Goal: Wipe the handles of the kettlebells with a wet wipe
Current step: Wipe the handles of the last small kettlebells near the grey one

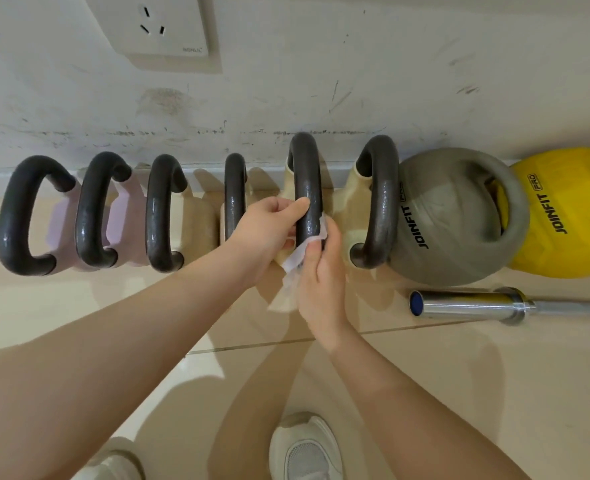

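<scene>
I am working along a row of kettlebells standing on the floor against the wall, and I am partway through, at the fifth handle [306, 188] counting from my left. My right hand [318, 271] is closed around the wet wipe [298, 258], pressing it onto the near end of that handle, while my left hand [269, 230] is curled lightly about the same bar, thumb lying along it, steadying it and gripping nothing else.

As to progress, I am judging by sheen only: the four handles to my left [233, 195] are showing glossy highlights, which may mean they are wiped (the metal could simply be shiny, so I cannot confirm it). The sixth dark handle [383, 202], the grey kettlebell [453, 216] and the yellow kettlebell [563, 216] are probably outstanding.

The wipe is looking thin, white and translucent, bunched under my fingers with a loose tail hanging below. The handle is a thick, dark, slightly pitted loop on a cream body. A steel bar [470, 304] is lying on the floor nearby.
</scene>
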